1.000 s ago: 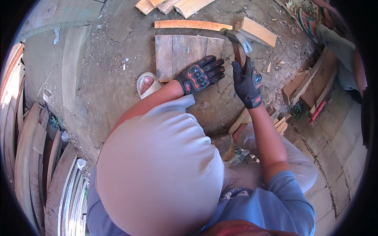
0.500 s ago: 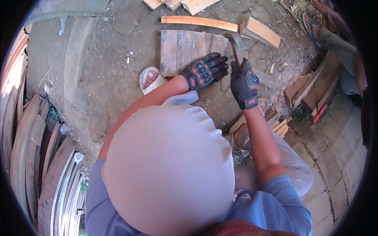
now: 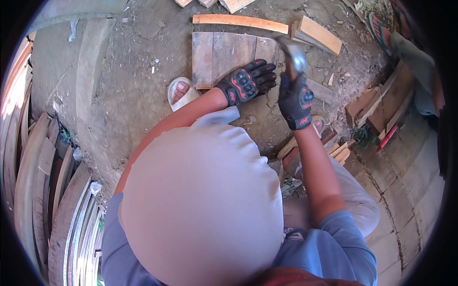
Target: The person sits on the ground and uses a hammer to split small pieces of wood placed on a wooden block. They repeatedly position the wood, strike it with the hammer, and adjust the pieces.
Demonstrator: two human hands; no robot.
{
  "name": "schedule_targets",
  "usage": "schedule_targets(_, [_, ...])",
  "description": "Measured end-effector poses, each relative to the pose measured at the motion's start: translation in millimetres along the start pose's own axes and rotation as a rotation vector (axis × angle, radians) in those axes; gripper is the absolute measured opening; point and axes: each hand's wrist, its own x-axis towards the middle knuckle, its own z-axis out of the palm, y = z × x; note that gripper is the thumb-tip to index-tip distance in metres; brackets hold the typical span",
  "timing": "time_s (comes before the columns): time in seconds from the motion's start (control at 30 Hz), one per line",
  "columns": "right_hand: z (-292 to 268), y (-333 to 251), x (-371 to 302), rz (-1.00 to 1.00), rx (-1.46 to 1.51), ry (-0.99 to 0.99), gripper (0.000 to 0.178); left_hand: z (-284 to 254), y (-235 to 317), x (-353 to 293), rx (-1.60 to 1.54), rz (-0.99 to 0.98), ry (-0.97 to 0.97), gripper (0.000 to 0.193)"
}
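My left hand (image 3: 247, 83), in a black glove with red trim and hard knuckle pads, lies flat with its fingers stretched out along the near edge of a wooden panel (image 3: 223, 51). Several boards set side by side make up this panel, which rests on the dirt ground. To its right, my right hand (image 3: 296, 102), gloved the same way, is wrapped round the handle of a hammer (image 3: 296, 61). Motion smears the metal head, held up near the panel's right end. Whether a nail is there cannot be made out.
A curved wood strip (image 3: 238, 20) lies beyond the panel, with wood blocks (image 3: 320, 34) to its right. Curved planks (image 3: 33, 176) are stacked at the left. Boards (image 3: 381, 102) and another person's sandalled foot (image 3: 380, 33) are at the right.
The hammer head has swung up and turned, now nearer the camera and more blurred. My left hand stays on the panel, and the whole view has shifted slightly.
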Motion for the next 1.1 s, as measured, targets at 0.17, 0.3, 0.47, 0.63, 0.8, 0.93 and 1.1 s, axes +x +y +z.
schedule_targets(0.17, [-11,-6,6,-0.032,0.005,0.112,0.038,17,-4,-3,-0.006,-0.029,0.022,0.047])
schedule_targets(0.3, [8,10,-6,-0.013,-0.036,0.057,0.038,18,-3,-1,-0.076,-0.043,0.051,0.046])
schedule_targets(0.47, [-11,-8,4,0.005,0.063,0.071,0.034,15,-5,-3,0.053,-0.015,0.056,0.049])
schedule_targets(0.63, [13,11,13,0.078,-0.223,-0.28,0.038,4,-3,3,-0.016,-0.025,0.08,0.044])
schedule_targets(0.8, [-30,-17,15,-0.11,0.194,0.19,0.048,15,2,-10,-0.023,-0.07,0.047,0.045])
schedule_targets(0.93, [9,3,15,0.112,-0.158,-0.253,0.036,0,-3,4,-0.016,-0.04,-0.006,0.048])
schedule_targets(1.1, [-15,-9,5,-0.04,0.066,0.156,0.032,0,-4,-2,0.053,-0.03,0.039,0.049])
